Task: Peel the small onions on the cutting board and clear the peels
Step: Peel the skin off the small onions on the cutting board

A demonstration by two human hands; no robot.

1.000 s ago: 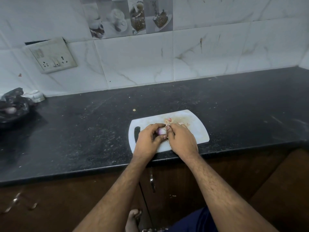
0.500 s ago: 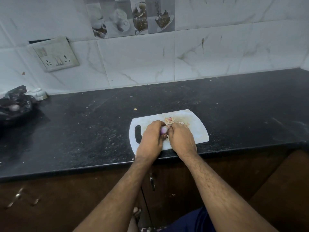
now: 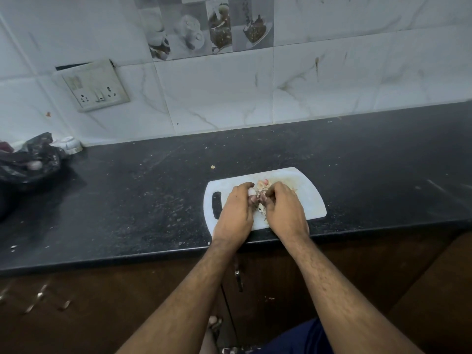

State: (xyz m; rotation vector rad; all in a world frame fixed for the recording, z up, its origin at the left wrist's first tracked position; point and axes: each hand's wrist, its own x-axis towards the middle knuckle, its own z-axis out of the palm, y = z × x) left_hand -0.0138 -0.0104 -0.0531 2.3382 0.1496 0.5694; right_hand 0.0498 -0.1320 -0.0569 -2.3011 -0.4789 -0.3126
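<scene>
Both hands over cutting board (image 3: 310, 200); left hand (image 3: 236, 213) and right hand (image 3: 284, 212) pinch small onion (image 3: 253, 199) between fingertips, peels (image 3: 263, 184) just beyond.

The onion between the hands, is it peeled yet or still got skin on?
Partly peeled. The onion shows purple flesh between the left hand and right hand, with pale skin still hanging below it.

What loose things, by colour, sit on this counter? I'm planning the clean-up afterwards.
White: 2, the cutting board and a small white container at the wall.
Black: 1, a crumpled plastic bag at far left.
Purple: 1, the small onion both hands hold.
Pale: 1 heap of peels, pieces uncountable.
Total: 5
</scene>
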